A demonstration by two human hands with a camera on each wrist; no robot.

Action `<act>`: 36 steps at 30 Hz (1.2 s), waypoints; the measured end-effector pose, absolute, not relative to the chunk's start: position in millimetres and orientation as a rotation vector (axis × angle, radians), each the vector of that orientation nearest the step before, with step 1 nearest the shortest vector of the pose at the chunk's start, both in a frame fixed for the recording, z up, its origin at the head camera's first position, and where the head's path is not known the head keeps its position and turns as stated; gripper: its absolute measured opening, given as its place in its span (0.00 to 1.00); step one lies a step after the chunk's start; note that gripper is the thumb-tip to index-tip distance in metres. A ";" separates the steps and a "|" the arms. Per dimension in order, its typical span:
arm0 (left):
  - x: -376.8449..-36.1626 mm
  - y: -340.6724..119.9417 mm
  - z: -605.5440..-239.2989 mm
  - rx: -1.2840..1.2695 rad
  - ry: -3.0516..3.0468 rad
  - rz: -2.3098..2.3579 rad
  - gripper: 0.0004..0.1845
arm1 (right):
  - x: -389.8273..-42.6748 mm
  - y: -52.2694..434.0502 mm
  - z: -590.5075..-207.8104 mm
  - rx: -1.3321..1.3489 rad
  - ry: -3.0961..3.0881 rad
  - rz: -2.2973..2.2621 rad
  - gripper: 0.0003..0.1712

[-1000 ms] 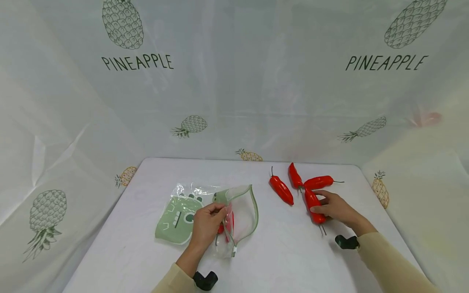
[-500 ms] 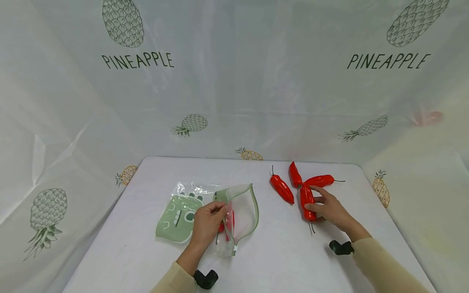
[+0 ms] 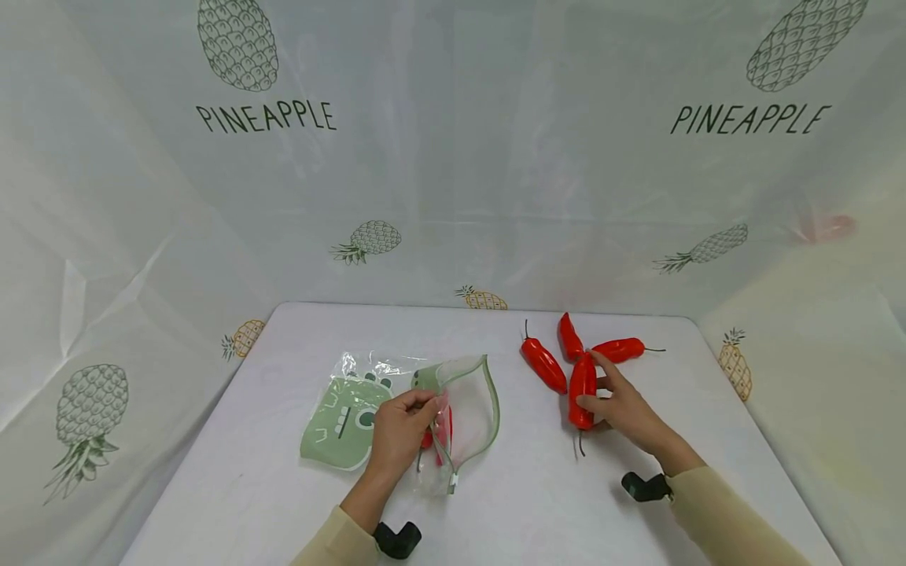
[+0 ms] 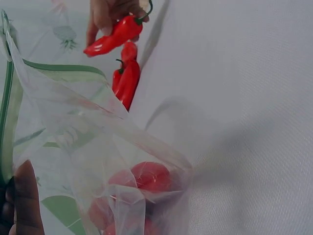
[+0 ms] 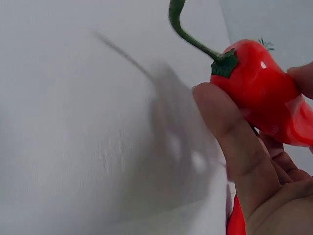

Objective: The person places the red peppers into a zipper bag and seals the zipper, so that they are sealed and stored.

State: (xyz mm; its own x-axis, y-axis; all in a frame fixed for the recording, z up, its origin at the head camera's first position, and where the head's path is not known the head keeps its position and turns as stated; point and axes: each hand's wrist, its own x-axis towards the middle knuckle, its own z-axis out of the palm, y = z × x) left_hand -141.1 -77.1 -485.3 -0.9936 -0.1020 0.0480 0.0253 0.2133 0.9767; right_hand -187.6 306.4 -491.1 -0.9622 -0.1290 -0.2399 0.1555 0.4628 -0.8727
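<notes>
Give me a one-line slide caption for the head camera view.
Left hand holds a clear zip bag open while right hand grips a red chili pepper.

Head camera looks down over the whole tabletop (image 3: pixel 538 487); wrist cameras sit close, both sharing the held pepper (image 3: pixel 582 389).

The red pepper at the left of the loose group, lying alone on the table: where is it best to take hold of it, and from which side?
Probably across the thick middle of the red pepper, coming from above with thumb and fingers on its two long sides. It lies flat on the table, apart from the other peppers, so both sides look free. Its thin stem at the far end seems too slight to grip.
</notes>
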 end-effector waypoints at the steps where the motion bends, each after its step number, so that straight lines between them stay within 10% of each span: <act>1: -140.9 -77.2 -485.1 0.075 -2.363 -1.912 0.04 | -187.5 304.6 -490.4 0.028 2.445 -1.503 0.58; 36: -139.1 -74.4 -477.4 0.048 -2.331 -1.942 0.06 | -160.2 208.8 -446.1 0.027 2.214 -1.797 0.52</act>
State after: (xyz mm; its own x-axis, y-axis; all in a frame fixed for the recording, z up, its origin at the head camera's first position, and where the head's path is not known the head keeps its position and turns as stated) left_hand -139.1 -74.4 -477.4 -0.9938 -0.0926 0.0618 0.0440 0.1828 0.9822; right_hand -160.2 208.8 -446.1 -0.9582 -0.1656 -0.2334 0.1943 0.2220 -0.9555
